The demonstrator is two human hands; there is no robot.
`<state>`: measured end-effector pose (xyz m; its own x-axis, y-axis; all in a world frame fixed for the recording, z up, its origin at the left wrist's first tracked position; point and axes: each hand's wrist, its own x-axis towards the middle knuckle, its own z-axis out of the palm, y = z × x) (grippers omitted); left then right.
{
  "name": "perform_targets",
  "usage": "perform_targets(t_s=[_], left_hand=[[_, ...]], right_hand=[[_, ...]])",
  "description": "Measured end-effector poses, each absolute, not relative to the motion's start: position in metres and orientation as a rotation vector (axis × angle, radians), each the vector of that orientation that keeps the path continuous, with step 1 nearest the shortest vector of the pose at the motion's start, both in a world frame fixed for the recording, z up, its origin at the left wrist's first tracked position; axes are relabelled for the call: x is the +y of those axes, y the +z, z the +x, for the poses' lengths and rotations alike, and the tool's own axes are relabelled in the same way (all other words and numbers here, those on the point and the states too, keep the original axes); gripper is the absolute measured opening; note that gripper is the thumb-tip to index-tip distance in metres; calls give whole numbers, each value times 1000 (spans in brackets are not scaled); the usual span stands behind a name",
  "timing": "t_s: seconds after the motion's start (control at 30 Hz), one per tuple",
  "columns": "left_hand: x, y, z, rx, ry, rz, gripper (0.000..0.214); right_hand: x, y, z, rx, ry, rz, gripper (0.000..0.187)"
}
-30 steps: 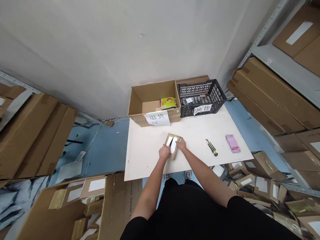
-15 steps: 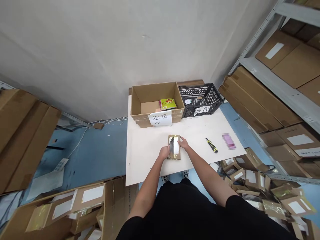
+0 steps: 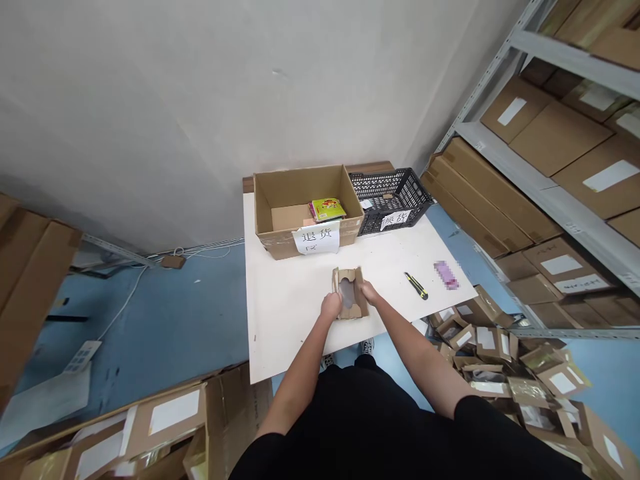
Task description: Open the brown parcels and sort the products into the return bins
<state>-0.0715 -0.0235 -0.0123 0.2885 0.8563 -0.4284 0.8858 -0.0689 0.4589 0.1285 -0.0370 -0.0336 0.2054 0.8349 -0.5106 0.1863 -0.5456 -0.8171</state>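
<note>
White table (image 3: 290, 300) bears a flap-open brown carton (image 3: 358, 300) clasped by left hand (image 3: 331, 305) and right hand (image 3: 369, 291).

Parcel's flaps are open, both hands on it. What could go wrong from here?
The small cardboard parcel is held open between left hand and right hand; the grey item inside could slip out onto the table. The utility knife lies loose near the table's edge, right of the hands; an arm sweep might knock it off.

Open carton (image 3: 305, 193), black crate (image 3: 393, 193), utility knife (image 3: 415, 285)
</note>
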Motion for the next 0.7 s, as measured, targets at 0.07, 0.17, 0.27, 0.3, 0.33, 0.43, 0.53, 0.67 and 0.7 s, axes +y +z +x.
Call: perform_targets(t_s=[0.07,0.17,0.27,0.3,0.33,0.43,0.53,0.67,0.7], left_hand=[[-22,-16,-83,1557,-17,1885,48],[-25,-23,-105,1563,41,1839,41],[-32,-31,-117,1678,196,1769,49],[-34,-32,-116,1695,264,1781,56],[-36,-33,-113,1666,316,1832,61],[-35,-30,-94,1292,246,2124,49],[-34,-25,-82,1031,96,2221,28],[-48,-27,-98,972,167,2126,31],[-54,-29,-105,971,195,2108,31]], right_hand=[[-46,-36,136,-791,1452,-1839,45],[-61,-42,140,-739,1441,-1810,49],[-74,-54,138,-824,1170,-1942,69],[-78,-58,137,-874,1033,-2040,77],[-81,-62,136,-929,899,-2142,84],[-87,-69,132,-1115,610,-2318,82],[-87,-68,131,-1312,459,-2368,68],[-83,-60,131,-1585,316,-2248,47],[-81,-59,129,-1688,322,-2168,43]])
